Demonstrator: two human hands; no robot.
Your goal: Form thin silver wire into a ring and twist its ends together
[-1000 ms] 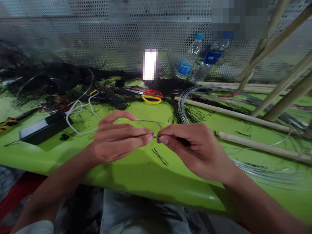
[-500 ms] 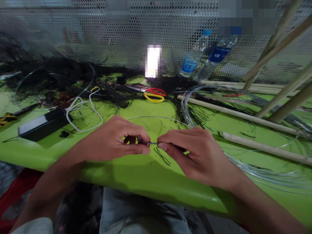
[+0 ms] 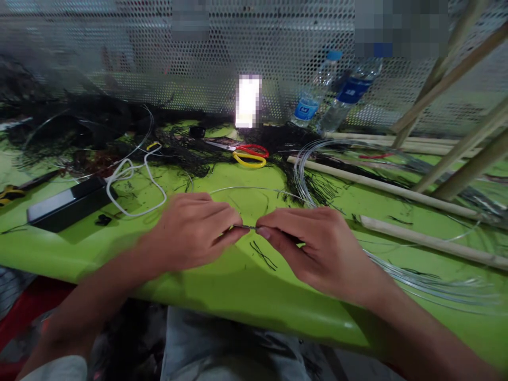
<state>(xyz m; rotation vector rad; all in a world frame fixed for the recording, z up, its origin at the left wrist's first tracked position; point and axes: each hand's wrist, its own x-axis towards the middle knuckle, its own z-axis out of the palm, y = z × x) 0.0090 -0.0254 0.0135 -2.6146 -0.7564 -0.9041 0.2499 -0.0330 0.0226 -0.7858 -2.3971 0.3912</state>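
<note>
Between my hands runs a short length of thin twisted wire (image 3: 252, 228), dark grey and held level above the green tabletop. My left hand (image 3: 194, 230) pinches its left end between thumb and forefinger, the other fingers curled in. On the other end my right hand (image 3: 317, 248) closes with thumb and index finger. Only a small stretch of wire shows between the fingertips; the rest is hidden. Just below it, a few dark thread scraps (image 3: 263, 255) lie on the green table cover (image 3: 230, 296). A single pale wire (image 3: 254, 189) arcs across the table behind my hands.
Red-and-yellow scissors (image 3: 250, 156) lie beyond my hands among black netting scraps (image 3: 198, 159). Coiled wire (image 3: 299, 174) and wooden sticks (image 3: 381, 185) occupy the right. Two water bottles (image 3: 305, 108) stand by the perforated panel (image 3: 278, 32). At left are a black box (image 3: 71, 203) and white cord (image 3: 159, 182).
My left hand has rolled over, with its fingers curling further and its back turning more toward me. Its fingertips sit slightly nearer the right hand, which stays almost still.
</note>
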